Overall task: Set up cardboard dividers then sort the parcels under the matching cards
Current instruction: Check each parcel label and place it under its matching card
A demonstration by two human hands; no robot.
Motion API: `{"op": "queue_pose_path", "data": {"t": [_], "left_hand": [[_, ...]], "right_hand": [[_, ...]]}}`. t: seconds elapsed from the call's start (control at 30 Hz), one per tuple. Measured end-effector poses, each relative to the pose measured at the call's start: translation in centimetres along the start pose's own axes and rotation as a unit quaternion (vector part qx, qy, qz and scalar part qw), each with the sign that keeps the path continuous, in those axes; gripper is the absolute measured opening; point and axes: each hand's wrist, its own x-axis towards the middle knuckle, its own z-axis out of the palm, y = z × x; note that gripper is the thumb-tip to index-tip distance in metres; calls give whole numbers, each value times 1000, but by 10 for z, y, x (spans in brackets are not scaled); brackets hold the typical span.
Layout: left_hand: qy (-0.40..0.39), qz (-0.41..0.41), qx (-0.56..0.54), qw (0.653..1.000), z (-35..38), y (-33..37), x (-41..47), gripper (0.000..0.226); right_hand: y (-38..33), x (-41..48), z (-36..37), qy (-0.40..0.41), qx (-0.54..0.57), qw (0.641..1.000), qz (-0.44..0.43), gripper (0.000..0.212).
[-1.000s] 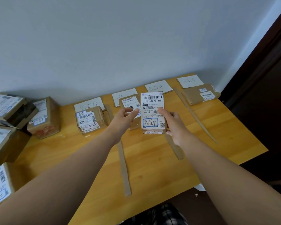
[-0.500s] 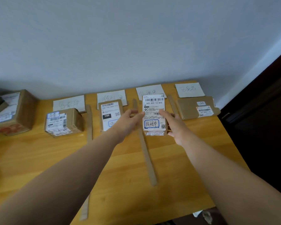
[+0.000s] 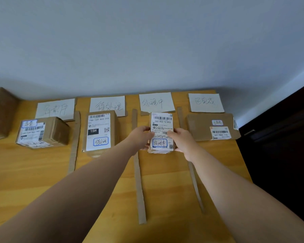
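Note:
A small brown parcel (image 3: 162,124) with a white shipping label sits in the third lane of the wooden table (image 3: 165,181), just below the third handwritten card (image 3: 156,102). My left hand (image 3: 142,135) grips its left side and my right hand (image 3: 180,139) grips its right side. Three cardboard divider strips (image 3: 139,181) lie front to back and split the table into lanes. Other cards lie at the back: first card (image 3: 55,108), second card (image 3: 107,104), fourth card (image 3: 206,102). One parcel lies under each: (image 3: 42,132), (image 3: 100,132), (image 3: 212,127).
Another brown box (image 3: 0,111) stands at the far left edge against the wall. The table ends at the right next to a dark door (image 3: 279,137). Bare wood lies in the front half of each lane.
Both hands have carried the parcel forward and down into the third lane under its card. The camera has turned right and closer, so the stack of boxes at the left has left the view.

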Motion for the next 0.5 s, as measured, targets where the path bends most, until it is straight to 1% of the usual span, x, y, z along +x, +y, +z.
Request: {"op": "queue_pose_path", "data": {"t": [0.17,0.37,0.5], "left_hand": [[49,0,-11,999,4,1,24,39],[63,14,-20,998,8,7,34,40],[72,22,6,997,9,11,35,38]], "right_hand": [[-7,28,-4,29,-24,999,-18,31],[-12,46,-10,69,-58,995,-31,30],[-9,46,-9,93,-85,992,-21,37]]}}
